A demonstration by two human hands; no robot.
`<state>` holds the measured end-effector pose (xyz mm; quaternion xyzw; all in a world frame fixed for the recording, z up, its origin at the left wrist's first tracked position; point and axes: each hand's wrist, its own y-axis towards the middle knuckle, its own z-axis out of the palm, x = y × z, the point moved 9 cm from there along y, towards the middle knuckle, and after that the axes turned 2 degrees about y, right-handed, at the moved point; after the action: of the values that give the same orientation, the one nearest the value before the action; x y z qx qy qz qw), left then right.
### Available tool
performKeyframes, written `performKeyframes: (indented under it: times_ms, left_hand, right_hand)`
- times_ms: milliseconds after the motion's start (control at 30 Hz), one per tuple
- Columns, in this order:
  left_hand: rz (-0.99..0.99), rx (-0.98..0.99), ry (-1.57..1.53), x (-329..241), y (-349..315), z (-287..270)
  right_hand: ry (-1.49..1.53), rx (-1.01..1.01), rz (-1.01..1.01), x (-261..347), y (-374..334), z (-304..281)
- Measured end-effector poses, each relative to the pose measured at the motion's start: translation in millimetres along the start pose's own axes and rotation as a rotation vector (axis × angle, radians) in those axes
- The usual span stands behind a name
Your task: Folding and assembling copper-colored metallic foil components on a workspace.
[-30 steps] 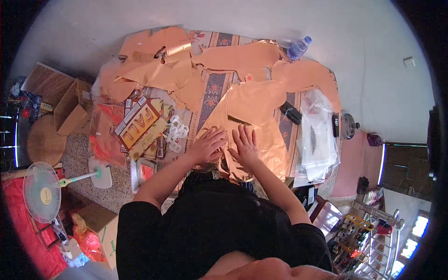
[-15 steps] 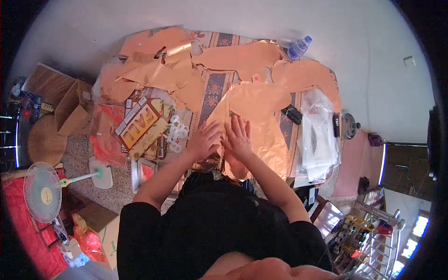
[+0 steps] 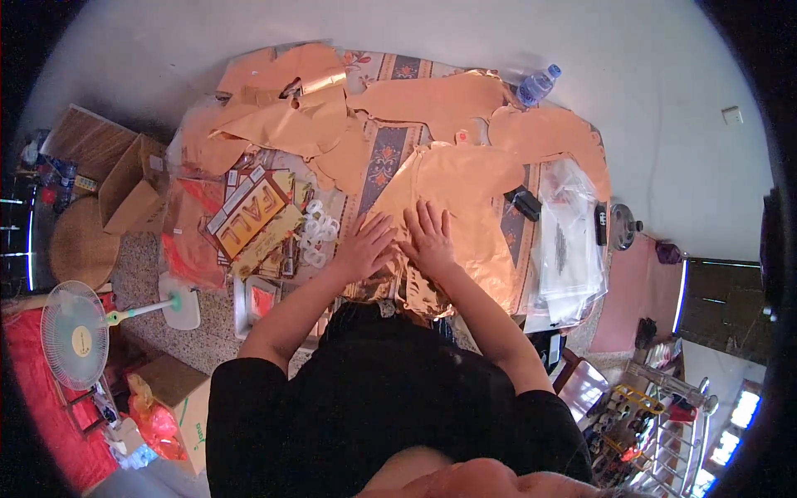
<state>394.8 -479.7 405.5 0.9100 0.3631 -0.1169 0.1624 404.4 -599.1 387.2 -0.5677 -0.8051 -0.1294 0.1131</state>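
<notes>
A large flat piece of rose-gold foil (image 3: pixel 477 212) covers the near middle of the table. Both palms rest face down on its near part. My left hand (image 3: pixel 365 246) lies near its left edge with fingers stretched out. Close beside it, my right hand (image 3: pixel 428 242) is spread flat, fingers pointing away from me. Neither hand grips anything. Below them the foil is crumpled and hangs toward the table's near edge. More flat foil shapes (image 3: pixel 436 104) lie across the far side.
Printed cards (image 3: pixel 253 216) and white ring-shaped rolls (image 3: pixel 317 232) lie at left. Clear plastic bags (image 3: pixel 571 241), a black object (image 3: pixel 523 202) and a water bottle (image 3: pixel 538 85) are at right. A fan (image 3: pixel 76 336) and cardboard box (image 3: pixel 133 187) stand left of the table.
Both hands stay flat on the foil; my right hand has shifted slightly right and away from me. The foil near my body now looks more wrinkled. The view has shifted slightly.
</notes>
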Motion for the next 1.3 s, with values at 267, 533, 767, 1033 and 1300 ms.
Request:
performKeyframes:
  times_ms: [267, 533, 767, 1033, 1300]
  left_hand:
    - [0.066, 0.088, -0.103, -7.2, 17.6, 17.5]
    - [0.106, 0.043, -0.047, -10.0, 18.2, 22.2]
    - [0.084, 0.068, -0.053, -5.8, 17.5, 27.2]
    - [0.091, 0.098, -0.055, -7.4, 19.8, 27.1]
    - [0.074, 0.044, -0.084, -7.5, 19.7, 25.5]
  right_hand:
    - [0.122, -0.119, 0.027, -11.3, -22.6, -17.3]
    - [0.009, -0.035, 0.106, 1.2, -33.4, 8.6]
    - [-0.034, -0.019, 0.104, 8.0, -32.7, 6.8]
    - [0.043, -0.007, 0.1, -6.1, -44.9, -4.4]
    - [-0.033, -0.024, 0.097, -13.4, -55.3, -2.2]
